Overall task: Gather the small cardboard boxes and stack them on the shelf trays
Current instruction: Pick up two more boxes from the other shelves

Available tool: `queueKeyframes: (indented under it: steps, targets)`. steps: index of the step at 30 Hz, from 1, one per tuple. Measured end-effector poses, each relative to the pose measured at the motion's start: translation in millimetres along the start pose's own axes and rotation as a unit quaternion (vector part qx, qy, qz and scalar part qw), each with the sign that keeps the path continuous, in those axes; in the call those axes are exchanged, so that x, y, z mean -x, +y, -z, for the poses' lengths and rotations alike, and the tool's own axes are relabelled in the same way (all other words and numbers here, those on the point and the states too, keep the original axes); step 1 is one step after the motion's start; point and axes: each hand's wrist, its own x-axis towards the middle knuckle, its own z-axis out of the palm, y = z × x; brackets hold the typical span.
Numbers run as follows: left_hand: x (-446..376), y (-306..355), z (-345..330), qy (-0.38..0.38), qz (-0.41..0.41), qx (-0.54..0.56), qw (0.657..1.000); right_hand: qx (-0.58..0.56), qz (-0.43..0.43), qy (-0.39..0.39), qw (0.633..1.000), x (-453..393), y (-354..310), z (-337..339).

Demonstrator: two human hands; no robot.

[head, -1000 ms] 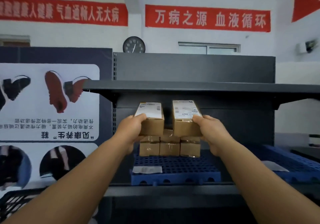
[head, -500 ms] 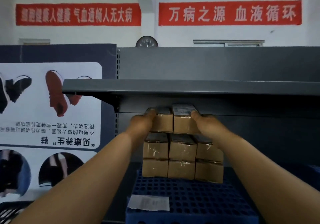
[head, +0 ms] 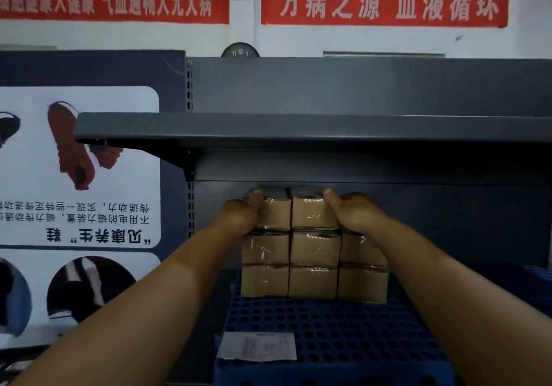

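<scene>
Our left hand holds the left top box, thumb on its top edge, and our right hand holds the right top box the same way. Both boxes sit side by side as a third layer on the stacked boxes, which stand on the blue tray under the grey shelf. We should line up the front faces with the layer below, then let go gently so that nothing slides.

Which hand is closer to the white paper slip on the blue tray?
Left. The left hand grips a top box above the paper slip; the right hand grips the neighbouring box, farther right.
</scene>
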Motion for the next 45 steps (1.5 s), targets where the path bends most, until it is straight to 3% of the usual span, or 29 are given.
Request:
queueKeyframes:
  steps: [35,39,43,45]
  targets:
    - [14,-3,-6,0.019,0.002,0.003,1.0,0.0,0.002,0.037,0.999,-7,16,-13]
    - [26,-3,-7,0.067,-0.034,-0.001,0.997,0.009,0.03,0.096,0.995,7,16,-12]
    - [60,-8,-19,0.141,-0.131,-0.04,0.98,0.022,0.085,0.15,0.985,43,18,-12]
    - [83,-15,-30,0.128,-0.168,-0.067,0.975,0.037,0.111,0.16,0.98,68,23,-13]
